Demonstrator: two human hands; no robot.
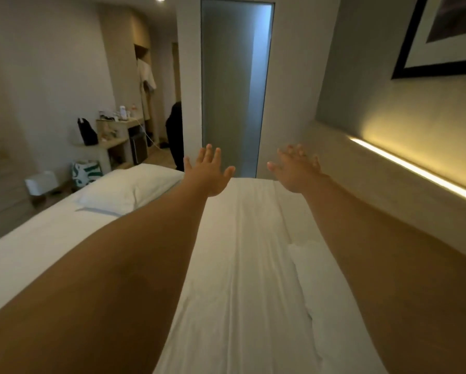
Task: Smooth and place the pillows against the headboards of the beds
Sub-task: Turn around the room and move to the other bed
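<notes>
A long white pillow (253, 265) lies lengthwise in front of me on the bed, its cover lightly creased. Both my arms stretch out over it. My left hand (209, 171) is open with fingers spread near the pillow's far end, and my right hand (296, 171) is open beside it, slightly blurred. Neither holds anything. A second white pillow (129, 188) lies flat at the far left of the white bed (37, 244). The beige headboard (374, 182) runs along the right, topped by a lit strip (415, 168).
A frosted glass panel (234, 90) stands beyond the bed's far end. At the back left are a desk (113, 130) with a black bag (87, 132) and small items, a green-and-white bag (86, 171) and a white box (42, 182) on the floor. A framed picture (442, 33) hangs above the headboard.
</notes>
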